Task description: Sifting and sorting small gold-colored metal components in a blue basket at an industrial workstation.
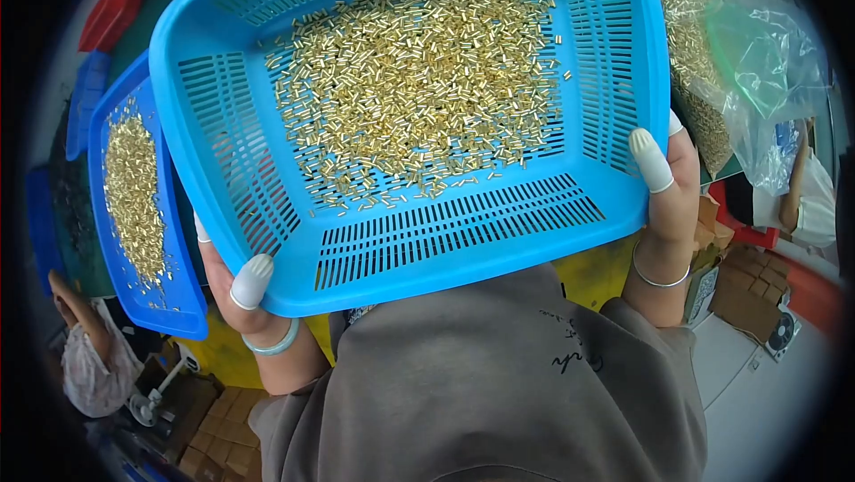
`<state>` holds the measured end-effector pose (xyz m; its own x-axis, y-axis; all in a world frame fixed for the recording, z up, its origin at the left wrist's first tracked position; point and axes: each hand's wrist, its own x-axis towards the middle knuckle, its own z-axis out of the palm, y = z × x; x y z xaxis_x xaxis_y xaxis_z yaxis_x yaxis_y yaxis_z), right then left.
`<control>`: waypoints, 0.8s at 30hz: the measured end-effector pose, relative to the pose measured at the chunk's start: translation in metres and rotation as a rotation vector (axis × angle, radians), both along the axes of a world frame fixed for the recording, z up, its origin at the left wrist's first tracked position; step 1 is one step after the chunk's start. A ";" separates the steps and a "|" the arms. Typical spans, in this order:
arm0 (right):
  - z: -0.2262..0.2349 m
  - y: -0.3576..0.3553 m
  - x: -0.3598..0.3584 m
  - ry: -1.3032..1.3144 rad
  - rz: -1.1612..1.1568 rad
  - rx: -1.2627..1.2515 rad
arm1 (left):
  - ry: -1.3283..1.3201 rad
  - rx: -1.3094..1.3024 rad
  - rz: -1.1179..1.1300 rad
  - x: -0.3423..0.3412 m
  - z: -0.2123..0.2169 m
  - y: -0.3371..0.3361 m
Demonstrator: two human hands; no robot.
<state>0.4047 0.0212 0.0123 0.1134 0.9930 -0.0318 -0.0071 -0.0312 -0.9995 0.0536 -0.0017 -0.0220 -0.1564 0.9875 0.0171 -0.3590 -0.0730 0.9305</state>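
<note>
A light blue slotted plastic basket fills the upper middle of the head view, tilted slightly. Across its floor lies a loose layer of small gold-coloured metal tubes, thinning toward the near side. My left hand grips the basket's near left corner, thumb over the rim and the other fingers mostly hidden behind the wall. My right hand holds the right side near its front corner in the same way. White finger covers are on both thumbs.
Left of the basket stands a darker blue tray with more gold pieces. A clear bag of similar pieces and a greenish plastic bag are at the right. Other people's arms show at both edges. Cardboard boxes lie lower right.
</note>
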 end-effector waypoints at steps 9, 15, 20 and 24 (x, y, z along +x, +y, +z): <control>-0.001 0.000 0.004 0.021 0.021 0.021 | 0.024 0.022 0.033 0.006 -0.001 0.000; 0.000 0.004 0.006 -0.014 0.030 0.024 | 0.020 0.004 0.035 0.006 0.000 0.002; 0.000 0.005 0.006 -0.005 0.031 0.027 | 0.017 -0.005 0.034 0.007 0.003 0.003; -0.001 0.005 0.005 0.008 0.029 0.028 | 0.017 -0.005 0.046 0.008 0.004 0.003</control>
